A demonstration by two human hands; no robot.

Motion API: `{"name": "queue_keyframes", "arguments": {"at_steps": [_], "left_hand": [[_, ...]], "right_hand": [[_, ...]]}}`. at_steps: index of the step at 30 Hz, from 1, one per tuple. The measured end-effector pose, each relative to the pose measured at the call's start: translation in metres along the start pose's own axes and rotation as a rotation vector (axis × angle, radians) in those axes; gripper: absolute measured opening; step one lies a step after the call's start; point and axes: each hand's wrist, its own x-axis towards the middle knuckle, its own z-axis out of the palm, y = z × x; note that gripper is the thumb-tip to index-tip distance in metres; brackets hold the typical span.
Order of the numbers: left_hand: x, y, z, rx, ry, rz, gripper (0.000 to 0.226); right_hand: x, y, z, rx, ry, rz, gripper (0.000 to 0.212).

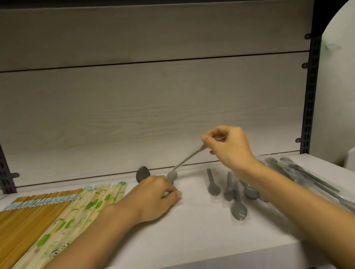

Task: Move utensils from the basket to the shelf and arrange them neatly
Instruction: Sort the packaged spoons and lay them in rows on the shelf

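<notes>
Grey spoons (230,186) are already lying loosely on the shelf (184,234) beside tidy chopsticks (48,219). Your right hand (229,145) is pinching one spoon (188,157) by its handle, tilted above the shelf; your left hand (157,195) is curling over another. You are still straightening; the basket is out of view.

White wood-grain shelf (185,240), pale back panel behind. At 9 o'clock: brown chopsticks (16,230) in flat row, green-printed wrapped chopsticks (74,216) just beside, touching. At 12 o'clock near back edge: dark spoon (142,174). At 2 o'clock: cluster of grey wrapped spoons (230,192), bowls toward front. At 3 o'clock: long-handled grey wrapped spoons (316,182), angled, overlapping.
</notes>
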Motion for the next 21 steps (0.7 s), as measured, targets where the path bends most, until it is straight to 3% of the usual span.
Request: {"name": "queue_keyframes", "arguments": {"at_steps": [4, 8, 12, 16, 21], "left_hand": [[-0.003, -0.006, 0.000, -0.031, 0.046, 0.008, 0.020], [-0.006, -0.014, 0.002, -0.017, 0.097, -0.034, 0.017], [-0.006, -0.011, 0.002, -0.061, 0.145, -0.102, 0.016], [-0.006, -0.004, 0.000, -0.130, 0.175, -0.169, 0.033], [-0.004, 0.000, 0.000, -0.209, 0.241, -0.198, 0.012]], "right_hand": [[0.020, 0.005, 0.022, 0.067, -0.033, 0.164, 0.030], [0.026, 0.019, 0.026, 0.145, 0.003, 0.263, 0.017], [0.027, 0.025, 0.025, 0.149, -0.022, 0.244, 0.014], [0.027, 0.026, 0.025, 0.161, -0.058, 0.252, 0.019], [0.029, 0.027, 0.019, 0.187, -0.057, 0.267, 0.036]]}}
